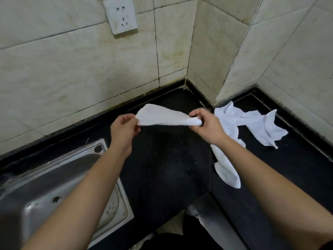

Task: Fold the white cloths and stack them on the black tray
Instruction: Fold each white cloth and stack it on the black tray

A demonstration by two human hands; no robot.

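A white cloth (160, 115) is stretched in the air above the black countertop (162, 168), folded over so its upper flap curves away from me. My left hand (124, 128) pinches its left end. My right hand (207, 125) grips its bunched right end. Crumpled white cloths (255, 121) lie on the counter to the right, near the wall corner. Another white cloth (225, 168) lies partly under my right forearm. No black tray is visible apart from the black surface.
A steel sink (54, 177) fills the lower left. Tiled walls (90, 69) close off the back and right, with a wall socket (120, 15) high up. The counter's front edge runs diagonally at the bottom right.
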